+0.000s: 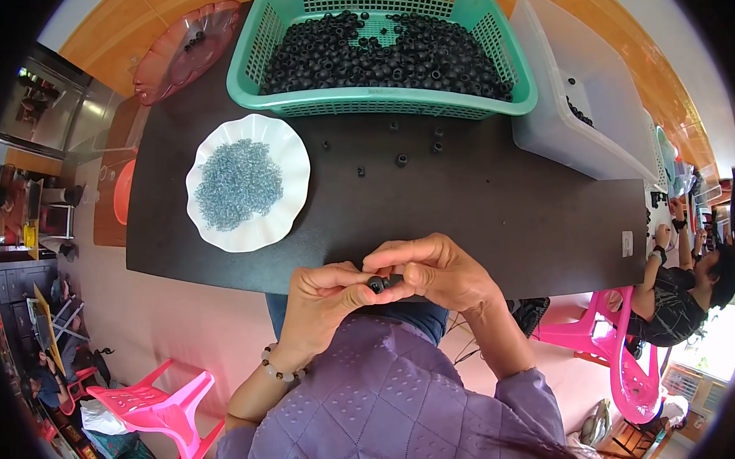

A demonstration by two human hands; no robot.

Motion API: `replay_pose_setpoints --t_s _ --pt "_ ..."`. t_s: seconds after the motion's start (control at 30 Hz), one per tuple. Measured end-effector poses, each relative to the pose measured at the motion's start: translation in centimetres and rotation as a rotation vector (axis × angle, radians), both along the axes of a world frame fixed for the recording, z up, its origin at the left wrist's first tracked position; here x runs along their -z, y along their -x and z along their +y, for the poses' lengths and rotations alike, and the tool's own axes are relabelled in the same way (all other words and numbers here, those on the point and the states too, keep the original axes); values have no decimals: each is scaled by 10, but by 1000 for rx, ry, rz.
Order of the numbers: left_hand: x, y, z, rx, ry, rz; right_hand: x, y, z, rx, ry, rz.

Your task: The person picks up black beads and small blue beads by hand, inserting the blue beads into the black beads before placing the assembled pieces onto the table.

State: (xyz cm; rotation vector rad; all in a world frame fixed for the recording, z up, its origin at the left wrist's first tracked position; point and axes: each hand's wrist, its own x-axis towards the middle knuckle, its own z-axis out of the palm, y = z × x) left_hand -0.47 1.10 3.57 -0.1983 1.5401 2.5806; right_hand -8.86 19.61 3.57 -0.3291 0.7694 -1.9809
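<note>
My left hand (pixel 328 301) pinches a small black round piece (pixel 376 285) with a hole in its end between thumb and fingertips. Right against it, my right hand (pixel 443 274) grips a second small black piece (pixel 396 279), mostly hidden by the fingers. Both hands meet just over the near edge of the dark table (pixel 465 217). Left of centre, a white scalloped plate (pixel 295 163) bears a heap of tiny clear bluish pieces (pixel 238 184). A green plastic basket (pixel 395 103) at the far side holds a great many black round pieces (pixel 426 59).
Several loose black pieces (pixel 402 159) lie before the basket. A translucent bin (pixel 577 142) with some black pieces stands at the right, a reddish tray (pixel 160 78) at the far left. Pink stools (pixel 166 402) are on the floor. Another person (pixel 682 290) sits at the right.
</note>
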Motion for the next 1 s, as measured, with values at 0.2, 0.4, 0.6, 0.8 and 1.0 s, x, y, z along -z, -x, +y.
replay_pose_setpoints --t_s 0.2,0.4,0.6,0.8,1.0 --pt "10 2 3 -27 -98 -14 3 -3 0 30 -101 46" --pt "14 2 5 -30 -112 -46 2 -5 -3 108 -99 58" --pt "17 4 5 -14 -127 -41 5 -4 -2 115 -116 91" --pt "12 8 6 -2 -150 -120 3 -1 0 153 -214 257" --pt "16 9 9 57 -136 -95 -10 -4 3 237 -389 478"
